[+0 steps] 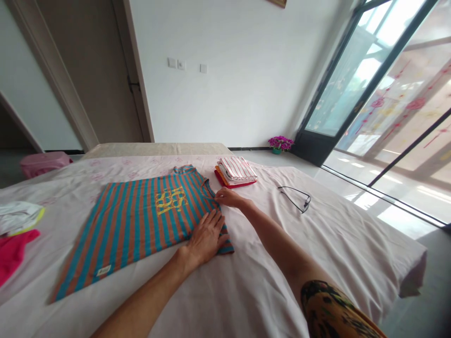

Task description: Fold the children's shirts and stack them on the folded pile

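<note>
A blue and brown striped T-shirt with yellow lettering lies spread on its side across the bed, its collar end to the right. My left hand rests flat on the shirt near the close sleeve, fingers stretched out. At the shirt's shoulder beside the collar, my right hand has its fingers pinched together on the fabric edge. Just beyond the right hand sits a stack of folded clothes, a red-striped white one on top, with orange and red ones below.
Eyeglasses lie on the pale bed sheet to the right. White and pink clothes lie at the left edge. Beyond the bed are a pink stool, purple flowers and a glass door.
</note>
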